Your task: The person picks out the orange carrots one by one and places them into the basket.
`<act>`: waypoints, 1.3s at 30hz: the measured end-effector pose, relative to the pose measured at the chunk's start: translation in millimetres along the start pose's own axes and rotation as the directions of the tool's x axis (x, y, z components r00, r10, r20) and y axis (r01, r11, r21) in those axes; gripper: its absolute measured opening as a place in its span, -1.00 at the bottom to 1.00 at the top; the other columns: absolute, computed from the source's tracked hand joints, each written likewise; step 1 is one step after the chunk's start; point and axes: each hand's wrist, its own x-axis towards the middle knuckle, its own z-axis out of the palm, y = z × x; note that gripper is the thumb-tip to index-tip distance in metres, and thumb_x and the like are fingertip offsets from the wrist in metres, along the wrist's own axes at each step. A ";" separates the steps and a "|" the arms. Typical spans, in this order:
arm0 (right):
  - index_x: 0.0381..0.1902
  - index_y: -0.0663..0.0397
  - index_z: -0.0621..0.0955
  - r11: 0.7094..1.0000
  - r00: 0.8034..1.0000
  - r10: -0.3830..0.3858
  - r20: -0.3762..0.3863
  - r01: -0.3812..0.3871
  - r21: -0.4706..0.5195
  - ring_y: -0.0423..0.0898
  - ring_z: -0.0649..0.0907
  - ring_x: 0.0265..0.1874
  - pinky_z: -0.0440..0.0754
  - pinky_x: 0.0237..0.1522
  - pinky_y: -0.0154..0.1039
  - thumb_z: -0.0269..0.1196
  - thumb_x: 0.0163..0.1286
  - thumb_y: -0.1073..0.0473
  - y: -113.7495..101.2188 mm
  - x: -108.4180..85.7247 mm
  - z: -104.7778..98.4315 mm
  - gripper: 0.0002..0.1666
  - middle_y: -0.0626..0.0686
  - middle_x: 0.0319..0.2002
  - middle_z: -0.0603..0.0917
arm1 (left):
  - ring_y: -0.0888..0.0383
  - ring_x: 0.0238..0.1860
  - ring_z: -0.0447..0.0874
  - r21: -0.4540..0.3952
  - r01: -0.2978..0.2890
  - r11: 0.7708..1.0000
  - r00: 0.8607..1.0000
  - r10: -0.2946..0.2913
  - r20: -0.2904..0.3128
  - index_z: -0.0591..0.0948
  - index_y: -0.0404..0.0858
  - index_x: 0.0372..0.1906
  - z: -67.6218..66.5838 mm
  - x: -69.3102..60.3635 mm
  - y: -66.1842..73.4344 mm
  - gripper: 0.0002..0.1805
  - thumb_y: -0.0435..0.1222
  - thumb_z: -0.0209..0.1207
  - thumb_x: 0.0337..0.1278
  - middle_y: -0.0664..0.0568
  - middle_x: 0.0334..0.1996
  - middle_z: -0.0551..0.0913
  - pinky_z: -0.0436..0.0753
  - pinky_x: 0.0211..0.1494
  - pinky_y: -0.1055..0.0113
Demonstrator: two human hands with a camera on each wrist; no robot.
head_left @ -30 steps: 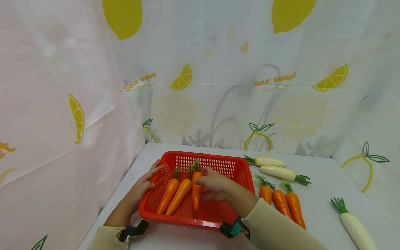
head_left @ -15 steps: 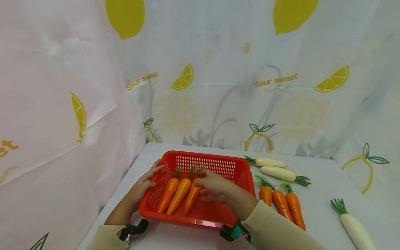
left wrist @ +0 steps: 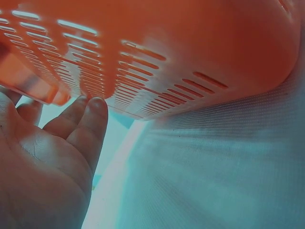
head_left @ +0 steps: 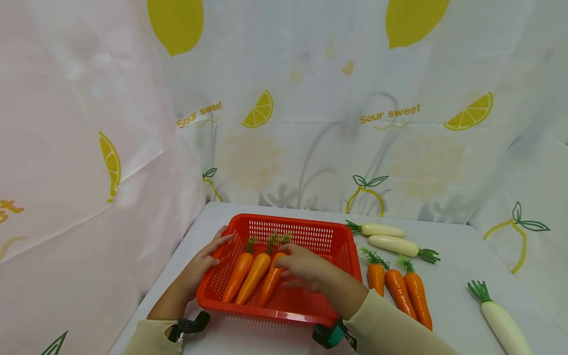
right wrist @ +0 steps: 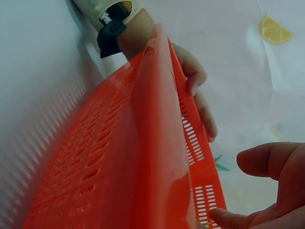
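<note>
A red plastic basket [head_left: 279,315] stands on the table, its sides slotted. Side by side in its left half lie three orange carrots [head_left: 254,278] with leafy green tops. My left hand [head_left: 198,271] holds the basket's left rim; in the left wrist view its fingertips [left wrist: 97,106] meet the slotted wall from outside. Over the basket, beside the rightmost carrot [head_left: 270,283], hovers my right hand [head_left: 306,266] with nothing gripped. Its thumb [right wrist: 259,160] and a finger stand well apart in the right wrist view. The hand partly covers that carrot's top end.
Right of the basket, several more carrots [head_left: 401,291] lie on the white table [head_left: 461,256], partly behind the right sleeve. Two white radishes [head_left: 395,245] lie behind them, and another white radish [head_left: 506,325] lies far right. Lemon-print cloth [head_left: 284,148] hangs around the table.
A second ago my right hand held the rightmost carrot upright. The carrot has since come down beside the other two, and the fingers have let it go. The left hand stays at the rim.
</note>
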 end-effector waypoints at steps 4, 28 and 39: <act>0.55 0.16 0.30 1.000 1.000 -0.004 0.006 0.004 0.000 0.24 0.62 0.15 0.74 0.10 0.11 0.31 0.39 0.14 -0.8 -4.6 0.8 -0.17 0.22 0.24 0.57 | -0.18 0.71 -0.43 -0.002 0.011 1.000 1.000 -0.011 -0.002 0.24 -0.20 0.64 0.1 0.3 1.4 -0.17 -0.53 -0.19 0.17 0.22 0.74 -0.28 0.52 0.31 0.46; 0.52 0.04 0.38 0.996 0.996 -0.084 0.018 0.084 -0.039 0.21 0.60 0.27 0.73 0.12 0.11 0.32 0.42 0.15 3.4 -27.4 -2.0 -0.25 0.30 0.39 0.43 | -0.20 0.71 -0.46 -0.002 -0.007 1.000 1.000 0.007 0.009 0.22 -0.23 0.64 0.4 -0.3 2.1 -0.17 -0.52 -0.19 0.16 0.19 0.74 -0.31 0.48 0.30 0.52; 0.47 0.00 0.42 0.990 0.991 -0.133 -0.016 0.132 -0.058 0.12 0.67 0.14 0.74 0.12 0.06 0.34 0.41 0.13 14.5 -38.4 -8.9 -0.29 0.24 0.24 0.51 | -0.20 0.70 -0.49 -0.007 -0.021 1.000 1.000 0.021 0.020 0.22 -0.25 0.64 -0.8 0.6 -0.7 -0.17 -0.53 -0.20 0.16 0.17 0.74 -0.31 0.47 0.30 0.53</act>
